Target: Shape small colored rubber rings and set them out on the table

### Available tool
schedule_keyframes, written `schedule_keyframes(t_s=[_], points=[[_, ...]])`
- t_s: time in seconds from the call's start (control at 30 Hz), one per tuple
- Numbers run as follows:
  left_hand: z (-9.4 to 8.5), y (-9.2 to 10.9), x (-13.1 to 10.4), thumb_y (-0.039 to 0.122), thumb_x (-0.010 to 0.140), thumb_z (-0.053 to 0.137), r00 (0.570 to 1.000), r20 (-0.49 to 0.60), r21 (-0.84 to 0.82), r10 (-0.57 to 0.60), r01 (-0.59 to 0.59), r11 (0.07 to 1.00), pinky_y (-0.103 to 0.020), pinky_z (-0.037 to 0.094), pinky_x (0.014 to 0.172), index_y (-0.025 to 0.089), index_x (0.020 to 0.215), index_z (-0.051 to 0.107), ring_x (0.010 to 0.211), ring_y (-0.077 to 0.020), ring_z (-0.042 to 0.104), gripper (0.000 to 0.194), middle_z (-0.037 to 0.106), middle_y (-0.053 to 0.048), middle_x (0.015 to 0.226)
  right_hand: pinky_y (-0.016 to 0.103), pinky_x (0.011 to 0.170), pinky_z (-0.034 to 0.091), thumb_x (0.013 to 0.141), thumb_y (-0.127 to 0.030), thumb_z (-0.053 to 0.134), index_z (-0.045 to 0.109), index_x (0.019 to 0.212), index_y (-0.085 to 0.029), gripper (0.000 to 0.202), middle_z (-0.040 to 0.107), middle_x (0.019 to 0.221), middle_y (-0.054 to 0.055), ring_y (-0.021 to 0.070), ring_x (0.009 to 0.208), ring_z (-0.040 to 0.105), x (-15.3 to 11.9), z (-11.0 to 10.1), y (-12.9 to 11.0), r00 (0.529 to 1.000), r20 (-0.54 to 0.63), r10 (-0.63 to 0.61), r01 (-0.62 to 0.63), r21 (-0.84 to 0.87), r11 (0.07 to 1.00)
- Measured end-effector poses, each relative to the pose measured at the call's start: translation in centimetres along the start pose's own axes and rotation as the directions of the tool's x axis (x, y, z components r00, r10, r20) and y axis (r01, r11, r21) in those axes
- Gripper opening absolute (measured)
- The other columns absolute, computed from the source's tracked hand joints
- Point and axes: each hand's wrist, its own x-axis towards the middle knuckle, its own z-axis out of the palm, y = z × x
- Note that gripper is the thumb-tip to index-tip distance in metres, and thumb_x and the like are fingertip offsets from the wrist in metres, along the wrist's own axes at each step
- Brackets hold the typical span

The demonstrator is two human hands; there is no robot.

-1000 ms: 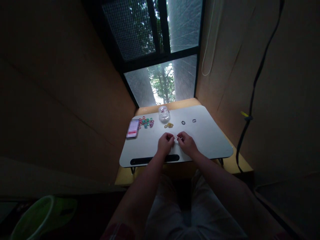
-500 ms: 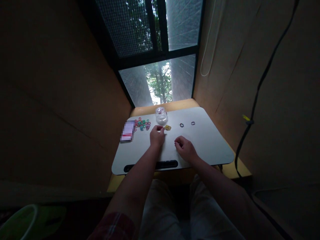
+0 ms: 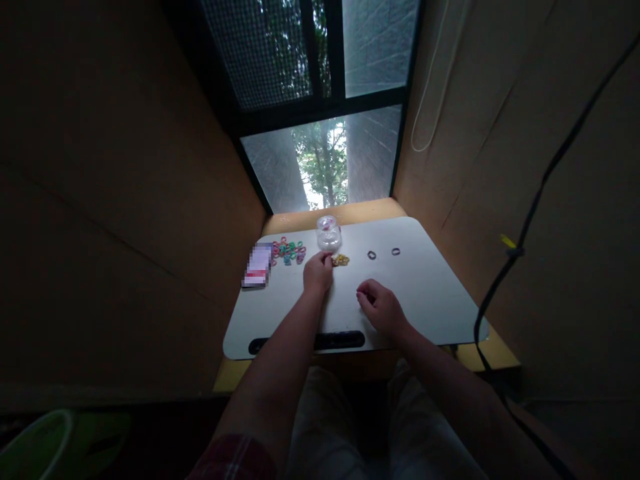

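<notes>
My left hand point(image 3: 318, 273) rests on the white lap table with its fingers curled together at the left edge of a small pile of yellow elastic bands point(image 3: 342, 260). Whatever its fingertips hold, if anything, is hidden. To the right and nearer to me, my right hand point(image 3: 382, 307) hovers over or rests on the tabletop, thumb and fingers closed together; their contents cannot be made out. Two dark bands, one point(image 3: 371, 255) beside the other point(image 3: 396, 252), lie apart beyond my right hand. A clear round jar point(image 3: 329, 235) stands just behind the yellow pile.
Several colourful bands point(image 3: 289, 251) are scattered at the table's left, next to a blurred flat phone-like object point(image 3: 257, 265). A black slotted strip point(image 3: 340, 340) runs along the front edge of the white table point(image 3: 430, 293). A dark cord point(image 3: 533, 207) hangs at the right.
The view has shifted slightly, so the table and its contents sit a little lower and further right. Both hands keep nearly the same pose, the left still at the yellow bands.
</notes>
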Motion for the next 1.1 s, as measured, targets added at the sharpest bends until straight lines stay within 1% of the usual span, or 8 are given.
schedule_keyframes(t_s=[0.13,0.3,0.4,0.67,0.83,0.93,1.03,1.1], points=[[-0.2,0.2,-0.1,0.029,0.089,0.043,1.0,-0.017,0.029,0.011,-0.01,1.0,-0.027,0.045,0.088,0.018,0.118,0.063,0.099,-0.0174,0.062,0.036,0.068,-0.007,0.11,0.024,0.058,0.038,0.084,-0.026,0.051,0.055,0.081,-0.02,0.008,0.055,0.066,-0.002,0.0117,0.058,0.05,-0.1,0.0,0.0,1.0,0.0,-0.006,0.006,-0.005,1.0],[0.4,1.8,-0.5,0.048,0.079,0.061,0.987,0.079,0.244,0.143,-0.158,0.957,-0.035,0.04,0.097,0.023,0.124,0.058,0.109,-0.0242,0.053,0.051,0.061,-0.01,0.117,0.024,0.058,0.038,0.084,-0.026,0.051,0.055,0.081,-0.02,0.008,0.056,0.066,-0.002,0.0118,0.059,0.05,-0.1,-0.2,-0.1,1.0,0.012,-0.003,0.003,-0.016,1.0],[0.8,2.5,-0.2,0.051,0.078,0.06,0.985,0.105,0.336,0.135,-0.163,0.928,-0.035,0.041,0.093,0.027,0.119,0.06,0.108,-0.0252,0.051,0.047,0.058,-0.009,0.117,0.024,0.058,0.038,0.084,-0.026,0.051,0.055,0.081,-0.02,0.008,0.055,0.067,-0.002,0.0116,0.058,0.05,0.0,-0.2,-0.3,1.0,0.008,-0.007,0.007,-0.014,1.0],[1.4,2.5,0.5,0.043,0.083,0.053,0.976,0.113,0.392,0.186,-0.216,0.894,-0.034,0.043,0.083,0.024,0.104,0.063,0.1,-0.0239,0.051,0.03,0.057,-0.01,0.108,0.023,0.056,0.036,0.084,-0.027,0.051,0.055,0.082,-0.02,0.009,0.054,0.064,-0.003,0.0114,0.056,0.048,0.0,0.0,0.1,1.0,0.013,-0.003,0.003,-0.02,1.0],[1.5,2.3,0.3,0.038,0.083,0.055,0.977,0.094,0.34,0.193,-0.214,0.916,-0.034,0.043,0.088,0.022,0.106,0.063,0.103,-0.024,0.052,0.029,0.058,-0.01,0.108,0.023,0.056,0.037,0.084,-0.027,0.051,0.054,0.08,-0.02,0.009,0.053,0.064,-0.003,0.0115,0.056,0.048,0.0,0.1,0.1,1.0,0.02,-0.014,0.014,-0.02,1.0],[1.4,2.0,0.3,0.038,0.079,0.061,0.981,0.036,0.254,0.189,-0.192,0.948,-0.035,0.042,0.092,0.021,0.11,0.061,0.103,-0.0238,0.053,0.036,0.06,-0.01,0.108,0.024,0.057,0.038,0.084,-0.026,0.05,0.054,0.079,-0.02,0.009,0.054,0.065,-0.002,0.0117,0.057,0.048,0.1,0.1,0.0,1.0,0.016,-0.016,0.016,-0.013,1.0],[1.1,1.4,0.5,0.037,0.076,0.064,0.984,-0.053,0.083,0.17,-0.165,0.983,-0.034,0.044,0.091,0.019,0.111,0.059,0.1,-0.0214,0.056,0.039,0.062,-0.01,0.106,0.024,0.057,0.038,0.084,-0.027,0.05,0.054,0.079,-0.02,0.009,0.054,0.065,-0.002,0.012,0.057,0.049,0.1,0.1,0.0,1.0,0.008,-0.013,0.014,-0.015,1.0],[0.7,0.8,0.6,0.035,0.076,0.063,0.991,-0.098,-0.082,0.096,-0.104,0.991,-0.031,0.047,0.085,0.017,0.107,0.059,0.094,-0.0186,0.059,0.036,0.063,-0.009,0.102,0.024,0.058,0.038,0.084,-0.027,0.05,0.054,0.08,-0.02,0.009,0.054,0.065,-0.002,0.0122,0.058,0.049,0.1,0.0,0.1,1.0,0.01,-0.014,0.014,-0.023,1.0]])
